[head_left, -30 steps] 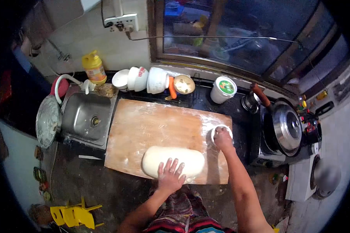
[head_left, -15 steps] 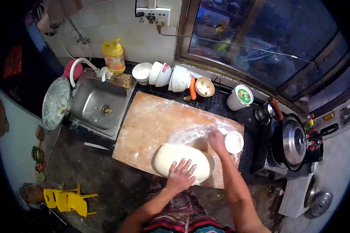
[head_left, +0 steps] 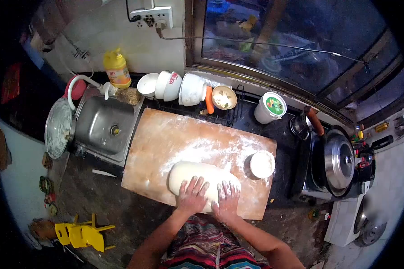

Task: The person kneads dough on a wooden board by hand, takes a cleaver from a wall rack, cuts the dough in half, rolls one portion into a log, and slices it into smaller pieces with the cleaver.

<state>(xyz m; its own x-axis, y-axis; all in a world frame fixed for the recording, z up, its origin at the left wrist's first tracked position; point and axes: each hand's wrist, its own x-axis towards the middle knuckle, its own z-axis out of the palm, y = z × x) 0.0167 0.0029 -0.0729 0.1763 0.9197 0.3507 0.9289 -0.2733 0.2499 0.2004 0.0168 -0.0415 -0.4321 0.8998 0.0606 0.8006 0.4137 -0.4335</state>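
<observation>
A large smooth loaf of white dough (head_left: 197,171) lies near the front edge of a floured wooden board (head_left: 161,130). My left hand (head_left: 193,195) rests on the near side of the dough, fingers spread. Beside it, my right hand (head_left: 227,199) lies on the dough's right end, palm down with fingers stretched out and dusted with flour. A white tub of flour (head_left: 262,164) stands on the board to the right of the dough. Loose flour is scattered across the board behind the dough.
Left of the board is a steel sink (head_left: 105,121), with a knife (head_left: 104,173) on the counter in front of it. White bowls (head_left: 168,85), a carrot (head_left: 209,99) and a lidded white bucket (head_left: 270,108) line the back. A lidded pan (head_left: 339,159) sits on the right.
My right hand has moved from the floured board beside the tub onto the dough. My left hand has stayed on the dough. Flour behind the dough is spread wider, and the view has shifted slightly.
</observation>
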